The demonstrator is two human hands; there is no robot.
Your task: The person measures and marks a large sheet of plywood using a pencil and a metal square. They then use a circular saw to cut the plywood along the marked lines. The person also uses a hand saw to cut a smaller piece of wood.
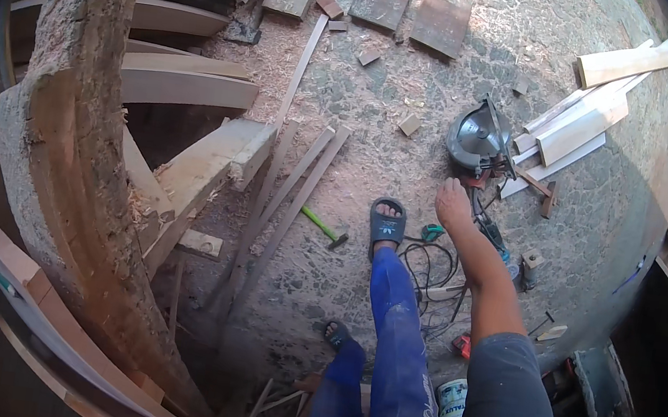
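My right hand (454,205) is out ahead of me with its fingers curled closed. What it holds, if anything, is hidden under the knuckles. Just beyond it, a circular saw (478,136) with a dark round guard lies on the ground, its red part close to my fingers. Whether hand and saw touch, I cannot tell. A small teal tool (432,232) and a looped black cable (429,276) lie below the hand. Left of my sandalled foot (386,226) rests a hammer (323,227) with a bright green handle. I cannot make out my left hand.
Pale planks (587,115) are piled at the far right. A thick rough-hewn timber (75,124) rises on the left, with long wooden strips (298,195) beside it. Dark boards (411,8) lie far ahead; a white bucket (452,401) stands by my leg. Shavings litter the ground.
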